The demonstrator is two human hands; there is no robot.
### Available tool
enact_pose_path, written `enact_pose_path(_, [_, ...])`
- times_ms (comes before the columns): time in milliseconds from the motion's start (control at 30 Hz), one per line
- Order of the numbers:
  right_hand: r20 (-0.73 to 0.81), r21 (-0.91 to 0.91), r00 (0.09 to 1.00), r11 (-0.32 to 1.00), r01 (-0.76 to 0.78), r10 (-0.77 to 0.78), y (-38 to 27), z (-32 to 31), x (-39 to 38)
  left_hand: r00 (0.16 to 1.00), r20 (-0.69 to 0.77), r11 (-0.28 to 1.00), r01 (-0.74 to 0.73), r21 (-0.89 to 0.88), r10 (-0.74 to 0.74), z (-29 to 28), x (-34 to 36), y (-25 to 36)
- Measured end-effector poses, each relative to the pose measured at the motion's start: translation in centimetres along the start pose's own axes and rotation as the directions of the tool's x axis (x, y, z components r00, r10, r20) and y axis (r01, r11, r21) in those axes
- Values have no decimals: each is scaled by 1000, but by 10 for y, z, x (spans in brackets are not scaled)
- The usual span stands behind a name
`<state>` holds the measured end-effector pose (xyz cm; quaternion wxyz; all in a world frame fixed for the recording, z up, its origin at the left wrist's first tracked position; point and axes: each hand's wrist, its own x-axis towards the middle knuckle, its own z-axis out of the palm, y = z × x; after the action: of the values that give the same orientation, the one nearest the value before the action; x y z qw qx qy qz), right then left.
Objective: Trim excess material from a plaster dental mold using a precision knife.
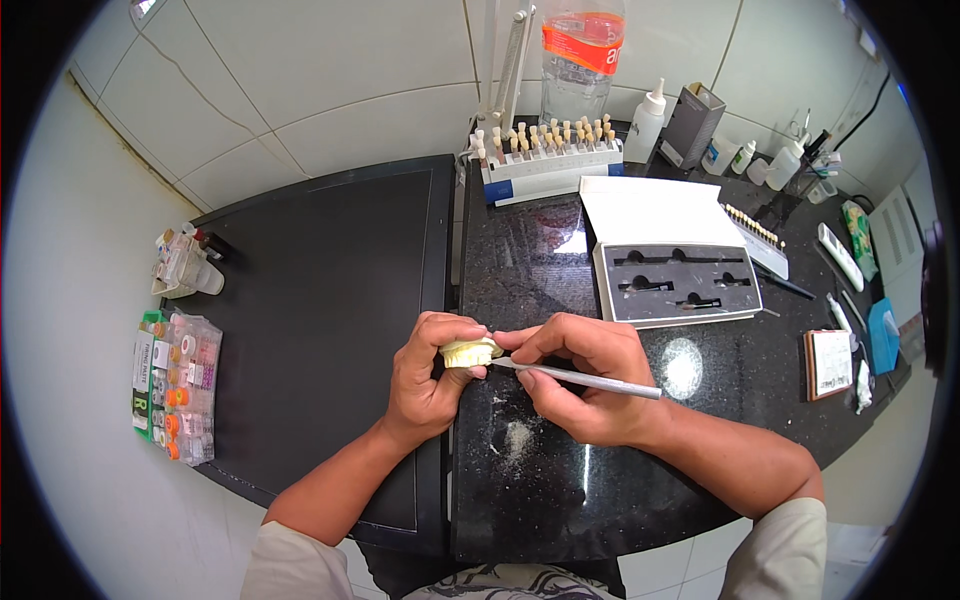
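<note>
Between the thumb and fingers of my left hand (422, 375) is a pale yellow dental model (466, 353) with a row of teeth along it. My right hand (585, 375) grips a slim silver scalpel-like knife (610, 384) like a pen. Its narrow tip meets the right side of the model, and my right fingertips come close to my left ones there. Both hands are above the left part of the black stone counter (560, 500). Below them, pale dust and crumbs (518, 440) are scattered on the counter.
An open white case (680, 285) with grey cut-out foam lies beyond my right hand. Behind it stand a tooth shade rack (550, 160), a large plastic bottle (580, 70) and a dropper bottle (648, 120). Trays of small jars (185, 385) line the left edge of the black table (330, 300).
</note>
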<state>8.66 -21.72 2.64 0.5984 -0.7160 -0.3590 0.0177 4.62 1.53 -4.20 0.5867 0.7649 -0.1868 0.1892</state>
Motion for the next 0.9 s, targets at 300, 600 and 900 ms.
enact_pose_path(300, [-15, -17, 1000, 1000, 25, -25, 1, 3, 0, 999, 4, 999, -38, 22, 38, 0, 0, 0])
enact_pose_path(600, [-17, -24, 999, 998, 50, -50, 5, 3, -1, 999, 24, 1000, -29, -3, 29, -1, 0, 0])
enact_pose_path(900, [-11, -18, 1000, 1000, 20, -20, 5, 3, -1, 998, 23, 997, -66, 39, 65, -1, 2, 0])
